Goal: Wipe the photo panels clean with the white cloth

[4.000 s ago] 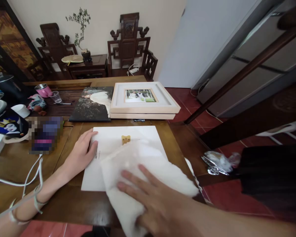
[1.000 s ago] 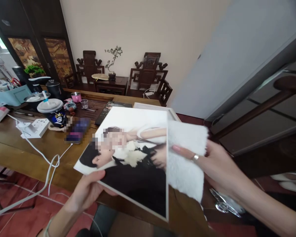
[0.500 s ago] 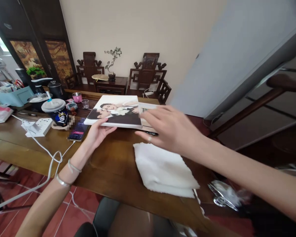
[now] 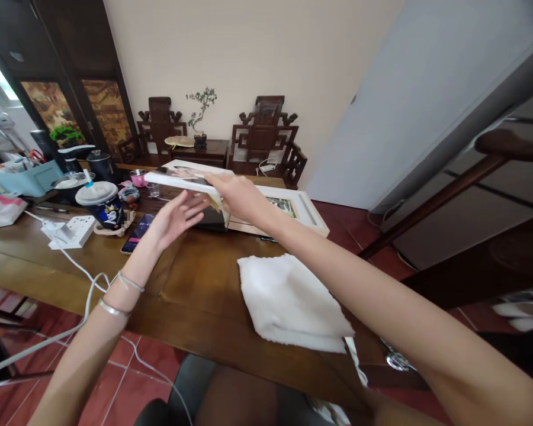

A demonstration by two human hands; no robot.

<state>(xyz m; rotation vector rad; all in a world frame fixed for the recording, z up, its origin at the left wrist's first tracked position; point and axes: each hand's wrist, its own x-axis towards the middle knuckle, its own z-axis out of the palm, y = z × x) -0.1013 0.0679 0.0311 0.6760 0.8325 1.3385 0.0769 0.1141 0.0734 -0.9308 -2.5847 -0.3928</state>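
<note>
My arms are bare, no sleeves. Two thin silver bangles (image 4: 118,294) circle my left wrist, lower left of the frame.

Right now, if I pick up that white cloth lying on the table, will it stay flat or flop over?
The white cloth would likely flop: it lies folded in soft layers with a fuzzy, uneven edge. It looks light for its size. Probably not slippery, since the nap should grip the wooden table.

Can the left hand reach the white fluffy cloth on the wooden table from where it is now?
Probably yes: the left hand is open and holds nothing, and the bare wooden table lies between it and the white fluffy cloth.
</note>
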